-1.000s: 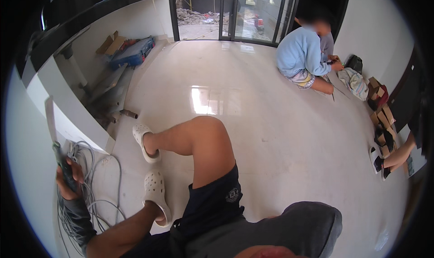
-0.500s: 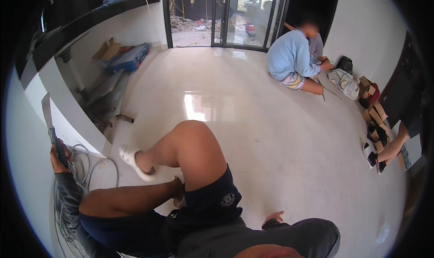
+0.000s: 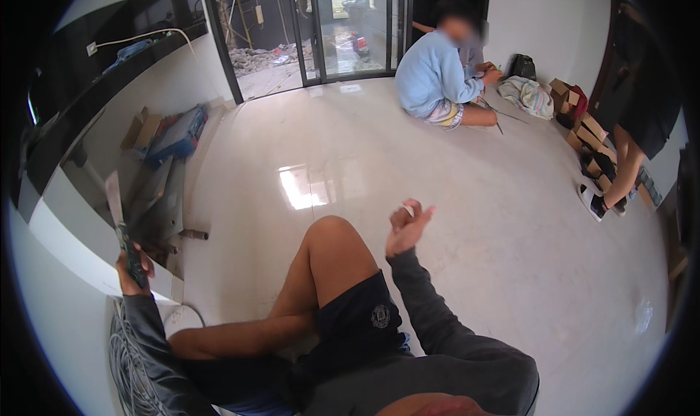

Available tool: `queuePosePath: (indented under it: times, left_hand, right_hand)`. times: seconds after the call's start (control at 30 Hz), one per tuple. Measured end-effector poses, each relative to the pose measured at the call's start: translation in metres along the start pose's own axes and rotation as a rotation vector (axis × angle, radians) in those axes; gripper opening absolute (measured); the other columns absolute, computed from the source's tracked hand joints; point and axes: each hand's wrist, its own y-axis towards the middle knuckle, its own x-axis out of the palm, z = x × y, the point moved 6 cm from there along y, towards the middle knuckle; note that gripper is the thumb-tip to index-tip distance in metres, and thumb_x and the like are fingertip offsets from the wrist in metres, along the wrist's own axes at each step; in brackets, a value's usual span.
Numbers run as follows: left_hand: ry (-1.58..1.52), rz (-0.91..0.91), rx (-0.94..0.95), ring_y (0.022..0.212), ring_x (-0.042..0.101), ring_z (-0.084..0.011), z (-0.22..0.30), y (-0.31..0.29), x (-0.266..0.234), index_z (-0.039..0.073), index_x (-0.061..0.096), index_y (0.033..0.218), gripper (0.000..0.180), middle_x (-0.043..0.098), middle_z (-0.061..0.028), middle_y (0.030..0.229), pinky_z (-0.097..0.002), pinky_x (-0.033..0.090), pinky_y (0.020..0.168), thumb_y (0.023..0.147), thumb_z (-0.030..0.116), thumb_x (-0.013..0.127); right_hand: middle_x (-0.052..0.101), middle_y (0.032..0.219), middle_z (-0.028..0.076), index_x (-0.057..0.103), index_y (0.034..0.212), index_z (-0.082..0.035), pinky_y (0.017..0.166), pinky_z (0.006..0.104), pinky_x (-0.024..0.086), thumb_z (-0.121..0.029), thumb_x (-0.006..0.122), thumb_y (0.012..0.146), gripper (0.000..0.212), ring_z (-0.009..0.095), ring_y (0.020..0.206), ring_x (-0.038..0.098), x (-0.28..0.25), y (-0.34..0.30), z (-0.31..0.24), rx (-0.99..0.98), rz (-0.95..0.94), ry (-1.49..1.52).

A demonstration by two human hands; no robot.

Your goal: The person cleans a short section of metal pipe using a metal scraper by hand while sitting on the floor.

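Note:
My left hand [image 3: 134,268] is wrapped round the dark handle of a knife [image 3: 118,210] with a long, flat blade. The blade points up and slightly left, close to a white ledge [image 3: 95,248]. My right hand [image 3: 408,228] is raised in front of my bent knee, above the tiled floor. Its fingers are partly bent and apart, and I make out no tool in it; a small whitish spot shows at the fingers. Below my left hand, a coil of grey cable [image 3: 130,350] lies by my left forearm.
A person in a light blue top [image 3: 437,73] squats ahead near a sliding glass door [image 3: 354,29]. Another person's legs [image 3: 625,168] stand at the right by cardboard boxes [image 3: 587,135]. Under the left counter are a blue case [image 3: 175,135] and a short pipe [image 3: 194,234].
My right hand has risen from low beside my body to in front of my knee. The left hand keeps the knife. My legs have drawn in, and the view has shifted.

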Motion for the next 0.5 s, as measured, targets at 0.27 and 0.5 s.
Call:
queuePosePath:
  times: [0.27, 0.5]
  left_hand:
    - [0.026, 0.048, -0.155, 0.115, 0.055, -0.0209, -0.163, 0.019, 0.039, 0.020, 0.058, 0.099, 0.041, 0.067, -0.0061, 0.114, -0.0455, 0.034, 0.093, 0.086, 0.058, 0.049]
    - [-0.587, 0.062, -0.579, 0.125, 0.050, -0.0259, -0.175, 0.010, 0.070, 0.015, 0.058, 0.089, 0.038, 0.057, -0.0082, 0.133, -0.0433, 0.042, 0.097, 0.089, 0.049, 0.043]
  right_hand:
    - [0.061, 0.096, 0.001, 0.055, 0.118, -0.010, 0.078, 0.0283, 0.039, -0.055, 0.029, 0.099, 0.055, 0.012, 0.086, 0.052, 0.169, -0.060, 0.213, 0.301, -0.335, -0.297]
    - [0.046, 0.134, 0.019, 0.041, 0.135, -0.004, 0.107, 0.0444, 0.029, -0.035, 0.044, 0.098, 0.049, 0.036, 0.128, 0.039, 0.212, -0.135, 0.280, -0.269, -0.826, -1.062]
